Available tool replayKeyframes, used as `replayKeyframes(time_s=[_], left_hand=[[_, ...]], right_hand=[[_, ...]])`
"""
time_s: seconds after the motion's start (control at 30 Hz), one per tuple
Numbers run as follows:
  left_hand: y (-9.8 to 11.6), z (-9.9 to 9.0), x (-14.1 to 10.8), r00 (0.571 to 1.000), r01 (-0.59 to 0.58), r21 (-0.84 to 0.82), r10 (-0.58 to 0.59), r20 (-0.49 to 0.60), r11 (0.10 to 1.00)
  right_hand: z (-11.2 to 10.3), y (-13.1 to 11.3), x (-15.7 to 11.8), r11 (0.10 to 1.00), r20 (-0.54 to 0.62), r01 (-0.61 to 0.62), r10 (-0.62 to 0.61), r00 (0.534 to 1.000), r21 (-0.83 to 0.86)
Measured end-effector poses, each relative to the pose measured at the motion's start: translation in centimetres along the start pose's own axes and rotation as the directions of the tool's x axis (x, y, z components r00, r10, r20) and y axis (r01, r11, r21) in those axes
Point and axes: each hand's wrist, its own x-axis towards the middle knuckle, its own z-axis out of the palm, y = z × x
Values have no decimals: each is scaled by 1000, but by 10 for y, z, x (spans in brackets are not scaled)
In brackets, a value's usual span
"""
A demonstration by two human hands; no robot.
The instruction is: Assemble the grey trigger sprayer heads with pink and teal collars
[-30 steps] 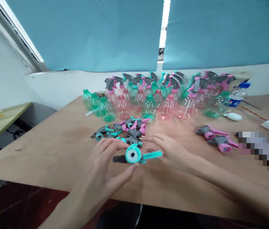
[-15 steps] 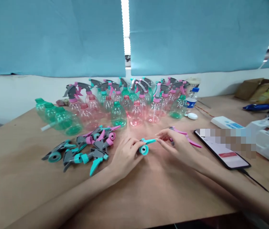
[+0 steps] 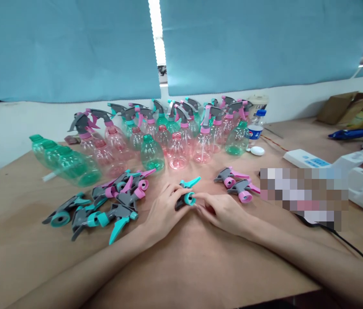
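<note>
My left hand (image 3: 163, 212) is closed around a grey and teal spray trigger head (image 3: 189, 198) near the middle of the table. The head's round collar faces me, and its teal lever points up to the right. At the collar's right side, my right hand (image 3: 224, 213) has its fingertips pinched in against it. Left of my hands lies a pile of loose spray trigger heads (image 3: 120, 212), grey with teal or pink parts. Two pink and grey trigger heads (image 3: 241, 189) rest beyond my right hand.
Pink and green clear bottles (image 3: 152, 154), several topped with spray heads, stand in rows at the back. Green bottles (image 3: 71, 163) lean together at left. Right are a pixelated phone (image 3: 316, 216), a white power strip (image 3: 306, 159), a Pepsi bottle (image 3: 255, 131) and a cardboard box (image 3: 339, 107).
My right hand has moved in from the lever's tip to the trigger head's collar. The lever now points more upward. The whole view has shifted slightly.
</note>
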Motion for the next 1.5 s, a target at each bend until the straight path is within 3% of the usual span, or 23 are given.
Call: replayKeyframes(time_s=[0.2, 0.33, 0.57, 0.93, 1.2, 1.5], left_hand=[[-2, 2, -1, 999, 5, -39, -7, -43, 999], [-2, 2, -2, 999, -10, -61, 8, -34, 998], [-4, 4, -2, 986, -161, -39, 162, 30, 986], [-1, 4, -2, 979, -190, -12, 191, 73, 982], [2, 4, -2, 977, -195, -11, 195, 81, 981], [4, 3, -2, 957, -272, 21, 267, 114, 962]], right_hand=[[0, -2, -2, 999, -29, 38, -37, 999, 20], [-1, -2, -2, 995, 20, -13, 11, 1000, 94], [-7, -1, -4, 968, 65, -116, 104, 992, 224], [-11, -1, -5, 901, 102, -237, 214, 972, 365], [-11, -2, -4, 890, 159, -214, 162, 974, 402], [-17, -3, -3, 930, 225, -177, 106, 968, 322]])
